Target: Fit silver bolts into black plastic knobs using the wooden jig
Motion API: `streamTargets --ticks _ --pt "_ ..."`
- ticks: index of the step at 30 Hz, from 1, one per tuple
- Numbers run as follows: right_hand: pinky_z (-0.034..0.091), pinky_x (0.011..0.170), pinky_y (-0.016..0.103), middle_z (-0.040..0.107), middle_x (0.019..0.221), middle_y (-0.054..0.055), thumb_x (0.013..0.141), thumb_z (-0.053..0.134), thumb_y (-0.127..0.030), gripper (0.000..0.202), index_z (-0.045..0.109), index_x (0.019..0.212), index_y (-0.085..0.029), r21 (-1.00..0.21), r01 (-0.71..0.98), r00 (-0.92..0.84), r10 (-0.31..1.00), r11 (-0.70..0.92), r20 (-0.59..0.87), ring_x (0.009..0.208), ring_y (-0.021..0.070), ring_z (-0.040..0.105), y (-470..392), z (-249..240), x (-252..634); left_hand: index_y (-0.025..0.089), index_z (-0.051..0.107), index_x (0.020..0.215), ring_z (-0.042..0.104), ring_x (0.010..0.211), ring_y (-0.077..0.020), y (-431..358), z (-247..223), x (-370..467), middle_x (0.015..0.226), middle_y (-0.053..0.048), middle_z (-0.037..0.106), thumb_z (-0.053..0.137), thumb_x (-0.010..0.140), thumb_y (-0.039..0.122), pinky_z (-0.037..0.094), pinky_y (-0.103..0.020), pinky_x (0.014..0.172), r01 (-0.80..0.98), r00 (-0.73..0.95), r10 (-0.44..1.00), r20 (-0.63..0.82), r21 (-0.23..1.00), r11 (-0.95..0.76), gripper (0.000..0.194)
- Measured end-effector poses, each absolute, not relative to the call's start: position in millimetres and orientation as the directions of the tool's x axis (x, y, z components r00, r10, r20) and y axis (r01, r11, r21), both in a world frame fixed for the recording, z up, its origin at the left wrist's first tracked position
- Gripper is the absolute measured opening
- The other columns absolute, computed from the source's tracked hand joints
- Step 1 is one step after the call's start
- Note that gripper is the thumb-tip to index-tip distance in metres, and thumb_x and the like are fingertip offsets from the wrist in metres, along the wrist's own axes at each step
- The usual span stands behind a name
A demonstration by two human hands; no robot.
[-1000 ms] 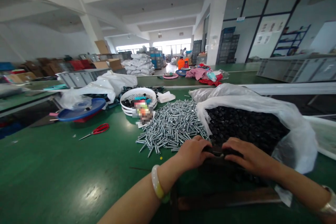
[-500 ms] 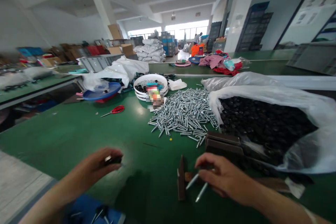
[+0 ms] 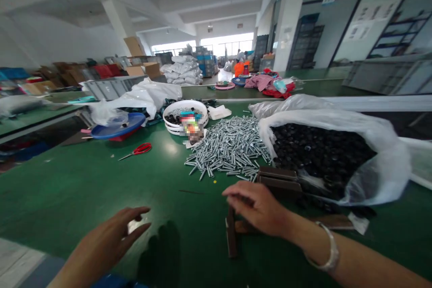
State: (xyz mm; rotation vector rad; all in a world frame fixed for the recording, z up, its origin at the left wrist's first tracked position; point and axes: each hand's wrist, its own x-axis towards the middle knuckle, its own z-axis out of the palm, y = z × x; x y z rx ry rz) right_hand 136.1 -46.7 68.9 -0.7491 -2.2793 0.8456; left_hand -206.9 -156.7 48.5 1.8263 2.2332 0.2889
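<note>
My left hand (image 3: 113, 238) hovers over the green table (image 3: 77, 189) at lower left. Its thumb and fingers are apart, and I see nothing between them. My right hand (image 3: 259, 209) is above the hammer (image 3: 231, 232), covering part of its wooden handle. Its fingers reach left, loosely bent and parted from the thumb, with nothing visible in them. Beyond it spreads a heap of silvery screws or bolts (image 3: 232, 144). To the right, a white plastic bag (image 3: 393, 157) lies open on many small black parts (image 3: 320, 153).
Dark brown blocks (image 3: 278, 179) lie in front of the bag. Red-handled scissors (image 3: 140, 149), a blue basin (image 3: 118, 128) and stacked white trays (image 3: 168, 128) are farther left. A blue surface (image 3: 111, 281) shows at the bottom edge. A person (image 3: 240, 56) is far back.
The black part has gone from my left hand, whose fingers have opened. My right hand has moved up and left, and the two screws no longer show in it. The view has shifted right.
</note>
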Motion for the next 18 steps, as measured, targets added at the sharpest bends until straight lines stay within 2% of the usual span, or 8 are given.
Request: streamTargets --ticks 2,3,5,7,10,12,15,18 --pt "0.046 0.077 0.029 0.066 0.092 0.007 0.086 0.042 -0.029 0.026 0.063 0.096 -0.019 -0.536 0.591 -0.407 0.797 0.603 0.447 0.084 0.0163 0.06 -16 70 200 0.03 0.058 0.111 0.062 0.074 -0.0182 -108 50 -150 0.105 -0.002 0.062 0.044 0.08 0.047 0.048 -0.028 0.067 0.947 0.015 0.997 -0.073 0.322 0.01 0.038" --pt "0.045 0.079 0.032 0.066 0.093 0.008 0.085 0.042 -0.029 0.027 0.063 0.097 -0.018 -0.451 0.738 -0.292 0.84 0.502 0.458 0.084 0.018 0.061 -3 68 231 0.031 0.057 0.113 0.062 0.081 -0.0182 -85 50 -123 0.11 -0.002 0.06 0.045 0.081 0.045 0.047 -0.028 0.072 0.94 0.105 0.993 -0.044 0.33 -0.085 0.037" --pt "0.047 0.075 0.035 0.066 0.091 0.009 0.08 0.046 -0.03 0.029 0.063 0.099 -0.017 -0.278 0.923 -0.155 0.918 0.267 0.365 0.08 0.0215 0.062 18 60 287 0.03 0.054 0.116 0.06 0.088 -0.0178 -42 46 -74 0.114 -0.002 0.057 0.049 0.08 0.04 0.046 -0.027 0.077 0.908 0.247 0.969 0.003 0.349 -0.233 0.037" --pt "0.049 0.072 0.034 0.066 0.095 0.011 0.077 0.048 -0.03 0.035 0.061 0.106 -0.015 -0.17 0.978 -0.071 0.962 0.119 0.264 0.08 0.0225 0.063 33 48 326 0.031 0.051 0.121 0.059 0.09 -0.0178 -5 38 -35 0.117 -0.003 0.054 0.054 0.078 0.037 0.045 -0.027 0.078 0.884 0.315 0.949 -0.004 0.365 -0.292 0.043" --pt "0.048 0.076 0.033 0.064 0.103 0.011 0.077 0.05 -0.031 0.044 0.054 0.117 -0.014 -0.081 0.993 -0.073 0.98 0.089 0.184 0.087 0.0227 0.061 48 35 345 0.032 0.05 0.122 0.059 0.09 -0.0179 36 25 4 0.121 -0.003 0.049 0.06 0.075 0.037 0.044 -0.028 0.082 0.861 0.366 0.931 0.001 0.378 -0.339 0.049" --pt "0.045 0.083 0.032 0.061 0.108 0.012 0.081 0.046 -0.032 0.044 0.051 0.121 -0.014 -0.063 0.994 -0.078 0.977 0.092 0.197 0.097 0.0221 0.058 58 32 339 0.031 0.055 0.116 0.059 0.091 -0.0175 53 18 19 0.119 -0.002 0.05 0.057 0.077 0.035 0.044 -0.027 0.081 0.862 0.359 0.933 0.025 0.375 -0.341 0.039" --pt "0.043 0.085 0.032 0.059 0.109 0.012 0.085 0.043 -0.035 0.039 0.055 0.117 -0.017 -0.054 0.995 -0.075 0.976 0.087 0.205 0.102 0.0223 0.055 74 35 323 0.029 0.063 0.104 0.059 0.091 -0.0167 69 10 32 0.112 -0.002 0.055 0.052 0.082 0.029 0.044 -0.026 0.079 0.888 0.26 0.962 0.087 0.369 -0.274 0.024" --pt "0.045 0.078 0.034 0.06 0.102 0.011 0.083 0.048 -0.035 0.031 0.062 0.106 -0.02 -0.042 0.997 -0.064 0.982 0.072 0.18 0.092 0.0237 0.059 83 39 312 0.026 0.065 0.098 0.058 0.09 -0.0173 75 5 35 0.106 -0.003 0.058 0.052 0.082 0.028 0.044 -0.027 0.079 0.876 0.202 0.967 0.154 0.412 -0.249 0.021"
